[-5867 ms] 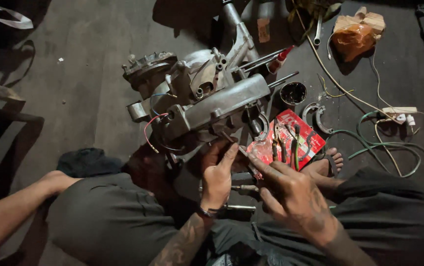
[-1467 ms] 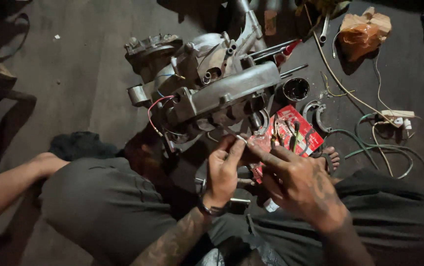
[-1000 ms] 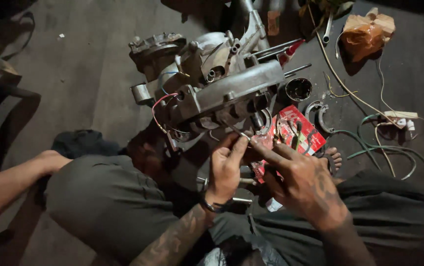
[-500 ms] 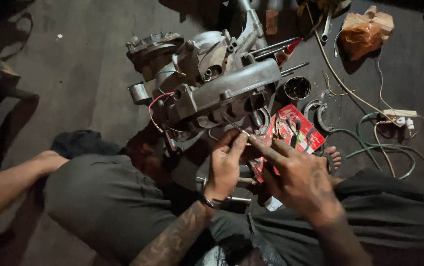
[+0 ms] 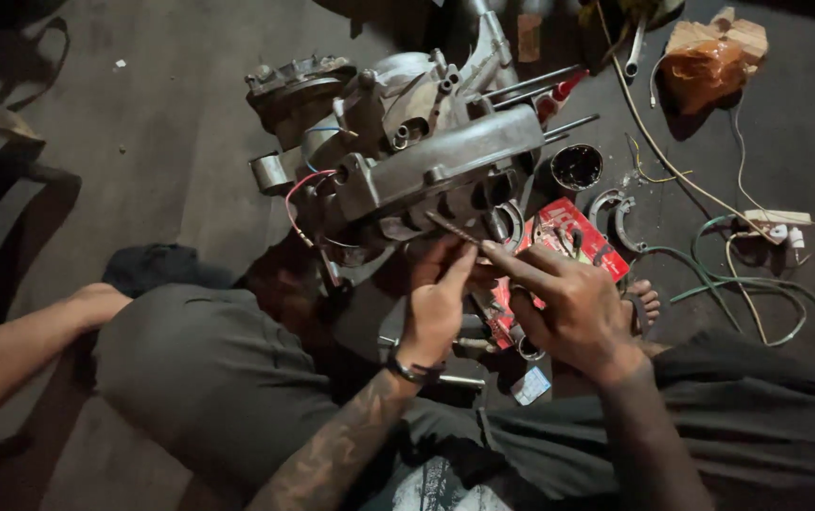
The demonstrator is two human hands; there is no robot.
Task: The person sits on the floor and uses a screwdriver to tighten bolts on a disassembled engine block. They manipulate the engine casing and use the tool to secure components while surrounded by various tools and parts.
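Note:
A grey metal engine casing (image 5: 426, 161) with red and blue wires lies on the floor in front of me. My left hand (image 5: 436, 303) and my right hand (image 5: 568, 303) meet just below its near edge. Together their fingertips pinch a thin metal rod (image 5: 447, 227), whose far tip touches the casing's underside. My right index finger lies stretched along the rod. A red tool packet (image 5: 585, 237) lies under my right hand, partly hidden by it.
A black round cup (image 5: 576, 167), two curved metal shoes (image 5: 616, 218), green and yellow cables (image 5: 758, 284) and an orange bag (image 5: 710, 66) lie to the right. Small metal tools (image 5: 455, 348) rest between my legs. My bent knee (image 5: 95, 305) and a dark cloth (image 5: 157, 267) are at left.
Both hands have come up from my lap to the engine's near edge, and the thin rod now points into the casing. The engine has not moved.

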